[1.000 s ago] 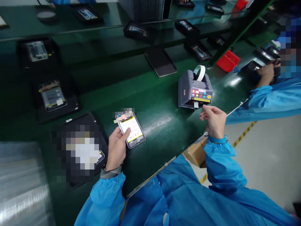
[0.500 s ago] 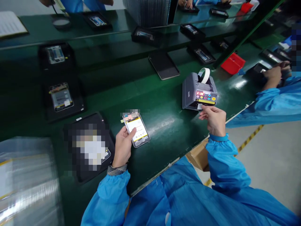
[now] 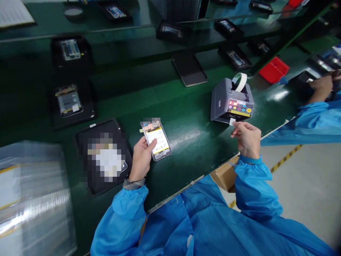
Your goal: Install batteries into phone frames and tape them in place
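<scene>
My left hand (image 3: 142,156) grips an opened phone (image 3: 157,139) by its left edge, thumb over the white battery. The phone's bare board shows at its upper end, tilted above the green bench. With its fingertips, my right hand (image 3: 247,138) pinches a small piece of white tape (image 3: 232,122) just below the front of a grey tape dispenser (image 3: 232,101). A roll of white tape (image 3: 242,82) stands up from the dispenser, whose small display is lit. To the left of my left hand lies a black tray (image 3: 97,186) with blurred-out contents.
More black trays with opened phones (image 3: 69,99) sit at the left and along the back shelf. A black tray (image 3: 189,69) lies behind the dispenser. A red bin (image 3: 274,70) and a co-worker's hands (image 3: 321,87) are at right. Clear plastic trays (image 3: 34,202) stand at front left.
The view has shifted slightly, so the bench appears higher. My right hand has drawn the tape piece slightly down from the dispenser, and more of it shows. My left hand still holds the phone.
</scene>
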`<state>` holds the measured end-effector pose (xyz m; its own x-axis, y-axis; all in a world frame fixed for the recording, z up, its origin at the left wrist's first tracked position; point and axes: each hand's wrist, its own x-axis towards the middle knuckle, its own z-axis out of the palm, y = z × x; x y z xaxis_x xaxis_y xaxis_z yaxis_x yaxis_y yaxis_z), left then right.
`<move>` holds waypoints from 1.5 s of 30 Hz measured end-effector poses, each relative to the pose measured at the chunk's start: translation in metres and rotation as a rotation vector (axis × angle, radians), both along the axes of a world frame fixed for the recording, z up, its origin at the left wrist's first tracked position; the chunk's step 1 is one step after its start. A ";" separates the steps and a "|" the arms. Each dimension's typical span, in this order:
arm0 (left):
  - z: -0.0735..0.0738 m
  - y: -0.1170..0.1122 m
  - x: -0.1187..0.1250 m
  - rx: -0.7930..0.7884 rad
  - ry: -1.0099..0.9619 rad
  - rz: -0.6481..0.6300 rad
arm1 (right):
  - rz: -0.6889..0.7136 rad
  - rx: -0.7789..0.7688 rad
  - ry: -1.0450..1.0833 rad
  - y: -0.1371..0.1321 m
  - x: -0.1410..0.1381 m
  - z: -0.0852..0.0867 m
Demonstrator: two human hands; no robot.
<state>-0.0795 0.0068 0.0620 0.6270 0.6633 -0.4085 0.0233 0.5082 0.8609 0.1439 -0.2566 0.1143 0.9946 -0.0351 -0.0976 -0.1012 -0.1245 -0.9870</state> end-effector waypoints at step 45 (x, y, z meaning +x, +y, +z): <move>-0.010 -0.004 0.001 0.062 -0.110 0.028 | 0.754 -0.102 0.148 0.129 -0.135 -0.050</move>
<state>-0.0782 0.0023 0.0523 0.6471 0.7027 -0.2957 -0.0866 0.4531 0.8873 0.0088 -0.1278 0.0645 0.7299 0.6306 -0.2638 -0.0827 -0.3016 -0.9498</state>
